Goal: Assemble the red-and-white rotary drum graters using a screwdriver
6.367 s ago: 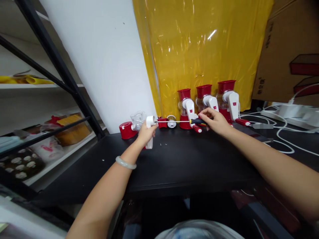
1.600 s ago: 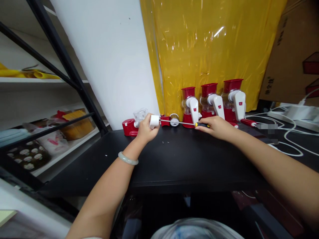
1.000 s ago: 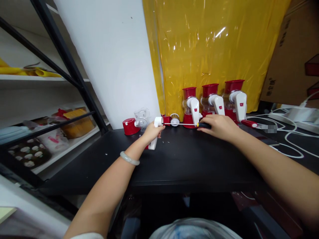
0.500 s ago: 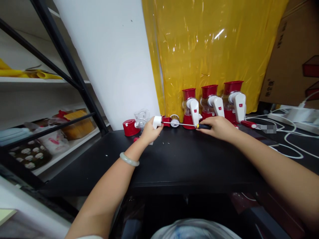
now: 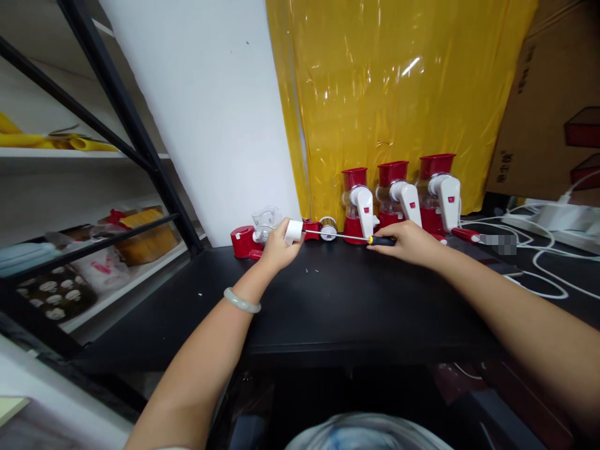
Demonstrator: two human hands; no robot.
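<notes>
Since the frame half a second ago, the white crank (image 5: 294,232) has turned in the left hand (image 5: 278,245), and the red handle end (image 5: 255,254) now shows more clearly beyond the knuckles. Left fingers are wrapped closed around the crank, its round end facing right. The right hand (image 5: 411,242) pinches the screwdriver (image 5: 375,240) by its black handle, fingers closed. The long shaft runs left, nearly level and rising slightly, to the crank's round end; the tip's seating is hidden. The crank lies left of the right hand's grip. Farther out, a red base (image 5: 242,242) stands just left of the left hand.
</notes>
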